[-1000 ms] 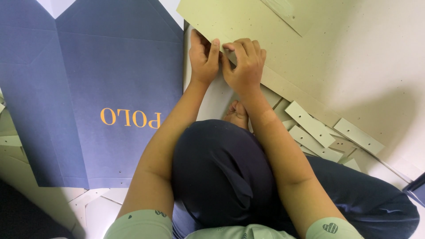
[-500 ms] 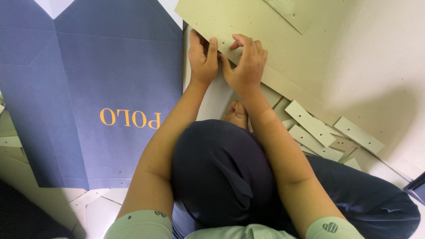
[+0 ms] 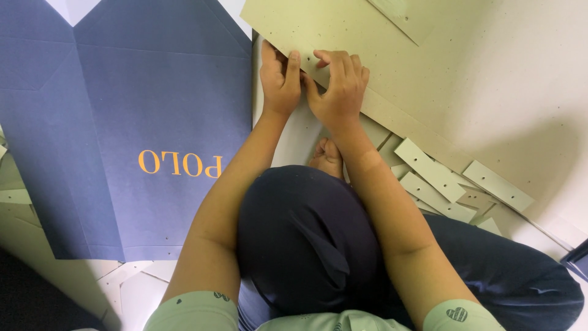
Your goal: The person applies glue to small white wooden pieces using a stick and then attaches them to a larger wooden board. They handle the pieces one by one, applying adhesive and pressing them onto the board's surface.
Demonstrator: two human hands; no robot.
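Note:
A big beige cardboard sheet (image 3: 429,67) with small punched holes lies across the upper right of the floor. My left hand (image 3: 279,79) and my right hand (image 3: 338,87) are side by side at its near-left edge, fingers curled and pinching that edge. My thumbs nearly touch. A large flat navy paper sheet (image 3: 128,104) with fold creases and orange lettering lies to the left of my left hand. My knee in dark trousers (image 3: 306,239) is raised below my hands, with bare toes (image 3: 327,156) just beyond it.
Several narrow beige card strips (image 3: 432,171) with holes lie scattered to the right of my right forearm. More pale card pieces (image 3: 15,196) poke out at the left edge and under the navy sheet near the bottom left.
Both hands have slid a little along the cardboard's edge. My right fingers have shifted their grip and my left thumb now lies closer to the right hand.

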